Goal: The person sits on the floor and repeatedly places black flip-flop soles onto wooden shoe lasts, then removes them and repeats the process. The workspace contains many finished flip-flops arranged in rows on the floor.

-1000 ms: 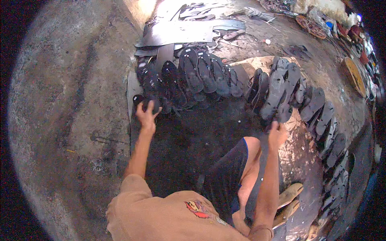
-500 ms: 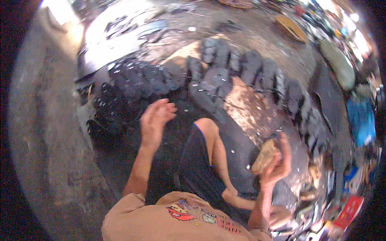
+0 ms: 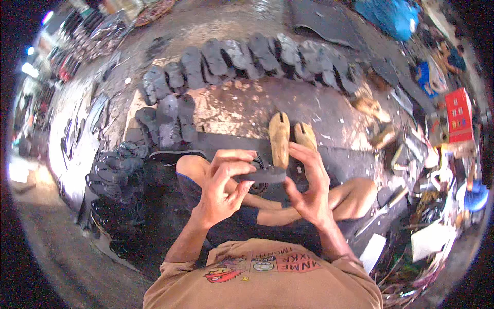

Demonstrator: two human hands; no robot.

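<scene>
My left hand (image 3: 222, 186) grips one end of a black sandal (image 3: 267, 176) in front of my chest, thumb below and fingers above. A dark strap stands up from the sandal's top. At its other end is my right hand (image 3: 313, 188), fingers and thumb spread apart around the tip; whether the thumb touches it I cannot tell. Just beyond the hands, two wooden foot forms (image 3: 279, 135) with slotted toes lie side by side. My bent legs are beneath the hands.
Black soles (image 3: 213, 59) form an arc across the far side of a worn board (image 3: 226, 110). More black sandals (image 3: 116, 167) are piled at left. On the right are a red box (image 3: 459, 116), scattered tools and scraps. A blue bag (image 3: 388, 15) lies at the far right.
My view has swung to the right. Both hands, earlier wide apart, have come together in front of me. My left hand, empty before, now holds the sandal; the wooden form has left my right hand.
</scene>
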